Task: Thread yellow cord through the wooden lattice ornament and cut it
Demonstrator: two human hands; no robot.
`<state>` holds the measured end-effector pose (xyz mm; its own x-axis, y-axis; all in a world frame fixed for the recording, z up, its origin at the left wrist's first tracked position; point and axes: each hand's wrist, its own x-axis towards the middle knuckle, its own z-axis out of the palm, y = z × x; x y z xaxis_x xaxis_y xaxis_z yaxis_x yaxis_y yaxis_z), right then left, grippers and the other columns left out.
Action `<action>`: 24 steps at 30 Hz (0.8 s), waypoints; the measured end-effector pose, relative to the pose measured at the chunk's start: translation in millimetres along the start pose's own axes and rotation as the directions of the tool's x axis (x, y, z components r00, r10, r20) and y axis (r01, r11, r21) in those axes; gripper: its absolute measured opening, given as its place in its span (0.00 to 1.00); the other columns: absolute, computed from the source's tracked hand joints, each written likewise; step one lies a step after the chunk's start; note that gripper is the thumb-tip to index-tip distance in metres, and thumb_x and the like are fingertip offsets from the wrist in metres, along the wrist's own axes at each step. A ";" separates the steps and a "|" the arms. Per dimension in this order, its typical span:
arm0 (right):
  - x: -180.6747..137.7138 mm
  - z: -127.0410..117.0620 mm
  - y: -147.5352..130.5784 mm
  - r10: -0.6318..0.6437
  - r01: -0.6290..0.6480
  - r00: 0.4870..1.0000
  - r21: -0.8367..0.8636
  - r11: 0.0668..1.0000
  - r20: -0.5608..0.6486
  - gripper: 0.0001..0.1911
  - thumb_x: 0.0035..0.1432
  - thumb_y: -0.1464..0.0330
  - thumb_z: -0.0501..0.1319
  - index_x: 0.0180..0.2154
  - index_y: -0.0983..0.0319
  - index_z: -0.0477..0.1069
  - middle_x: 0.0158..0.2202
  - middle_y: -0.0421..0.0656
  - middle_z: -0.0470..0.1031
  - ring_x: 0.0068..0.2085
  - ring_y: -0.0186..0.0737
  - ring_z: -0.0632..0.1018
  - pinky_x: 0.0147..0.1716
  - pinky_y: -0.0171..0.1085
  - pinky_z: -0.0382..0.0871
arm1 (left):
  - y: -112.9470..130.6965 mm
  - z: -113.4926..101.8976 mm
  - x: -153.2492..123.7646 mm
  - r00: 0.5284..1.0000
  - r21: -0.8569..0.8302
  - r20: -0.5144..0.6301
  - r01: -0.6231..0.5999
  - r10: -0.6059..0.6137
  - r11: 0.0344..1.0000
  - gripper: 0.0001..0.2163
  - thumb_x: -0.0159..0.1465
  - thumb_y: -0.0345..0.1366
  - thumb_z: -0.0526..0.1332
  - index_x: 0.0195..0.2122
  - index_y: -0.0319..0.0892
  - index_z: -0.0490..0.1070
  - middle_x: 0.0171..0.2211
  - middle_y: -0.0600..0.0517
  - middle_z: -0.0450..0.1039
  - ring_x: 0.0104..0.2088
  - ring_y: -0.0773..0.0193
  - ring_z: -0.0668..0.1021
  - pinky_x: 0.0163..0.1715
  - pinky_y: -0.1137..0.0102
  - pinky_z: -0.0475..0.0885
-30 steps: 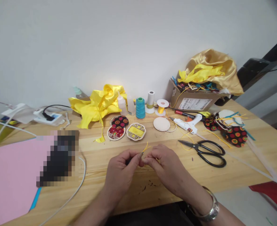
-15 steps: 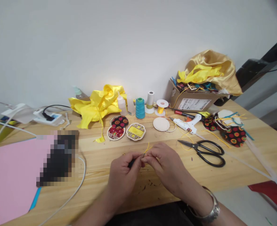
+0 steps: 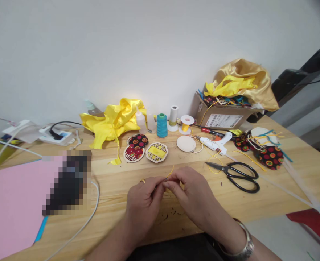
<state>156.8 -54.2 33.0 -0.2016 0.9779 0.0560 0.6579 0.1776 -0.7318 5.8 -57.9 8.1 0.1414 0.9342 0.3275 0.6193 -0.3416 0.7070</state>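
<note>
My left hand (image 3: 143, 203) and my right hand (image 3: 188, 194) meet over the wooden table (image 3: 274, 195) near its front edge. Both pinch a thin yellow cord (image 3: 170, 172), whose free end curls up between the fingertips. A small dark object shows between the left fingers; I cannot make out what it is. A metal bracelet sits on my right wrist. Just beyond the hands lie two round fabric-covered discs (image 3: 135, 148) and a wooden lattice disc with a yellow centre (image 3: 157, 152).
Black scissors (image 3: 238, 174) and a white glue gun (image 3: 216, 142) lie to the right. Thread spools (image 3: 162, 125), small bottles, yellow satin (image 3: 113, 121) and a cardboard box (image 3: 225, 116) of fabric line the back. A pink sheet (image 3: 13, 206) and white cable lie left.
My hands shifted slightly toward me and lower, still pinching the yellow cord. A loop of cord now shows by the left index finger. The table's items stay put.
</note>
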 end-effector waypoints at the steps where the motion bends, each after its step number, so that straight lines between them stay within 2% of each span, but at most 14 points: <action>1: -0.1 0.2 -0.3 0.017 -0.017 1.000 0.010 1.000 -0.004 0.06 0.58 0.68 0.59 0.29 0.60 0.72 0.30 0.39 0.73 0.35 0.38 0.71 0.35 0.37 0.60 | -0.1 0.3 0.0 1.000 0.010 -0.003 -0.010 0.010 1.000 0.09 0.62 0.33 0.56 0.36 0.45 0.77 0.30 0.54 0.80 0.28 0.65 0.80 0.28 0.73 0.70; 6: -2.0 3.1 -1.0 0.071 -0.068 0.997 0.073 0.995 -0.042 0.02 0.57 0.68 0.60 0.32 0.59 0.71 0.30 0.39 0.74 0.35 0.39 0.72 0.33 0.37 0.61 | -0.2 0.7 -1.2 1.000 0.034 -0.013 -0.026 0.027 0.999 0.09 0.61 0.33 0.56 0.35 0.44 0.77 0.29 0.53 0.80 0.27 0.64 0.80 0.27 0.73 0.70; 11: -5.6 5.0 -2.2 0.070 -0.060 0.995 0.139 0.988 -0.068 0.11 0.57 0.70 0.59 0.43 0.58 0.68 0.29 0.39 0.74 0.36 0.39 0.73 0.34 0.36 0.62 | -0.9 0.6 -2.5 0.997 0.059 -0.042 -0.062 0.065 0.996 0.09 0.62 0.33 0.56 0.34 0.42 0.76 0.27 0.52 0.80 0.26 0.64 0.79 0.26 0.74 0.69; 19: -3.7 6.2 -4.0 0.031 -0.025 0.998 0.099 0.995 -0.054 0.05 0.59 0.71 0.56 0.37 0.59 0.70 0.33 0.40 0.75 0.36 0.39 0.73 0.36 0.37 0.62 | 0.3 1.6 -4.3 1.000 0.022 0.021 -0.012 0.012 1.000 0.10 0.62 0.34 0.55 0.37 0.43 0.76 0.29 0.52 0.80 0.27 0.64 0.79 0.27 0.73 0.69; 24: -1.9 5.7 -7.8 0.006 -0.006 1.000 -0.005 1.000 -0.012 0.06 0.61 0.72 0.55 0.33 0.60 0.69 0.32 0.41 0.73 0.36 0.40 0.71 0.35 0.37 0.61 | 2.7 2.1 -3.8 0.998 -0.023 0.034 0.058 -0.058 0.998 0.11 0.62 0.37 0.55 0.36 0.45 0.77 0.27 0.52 0.79 0.26 0.64 0.78 0.27 0.72 0.69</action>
<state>147.9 -58.1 34.7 -0.1887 0.9802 0.0597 0.6631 0.1720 -0.7285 8.5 -62.1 7.4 0.1316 0.9553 0.2649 0.6089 -0.2887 0.7388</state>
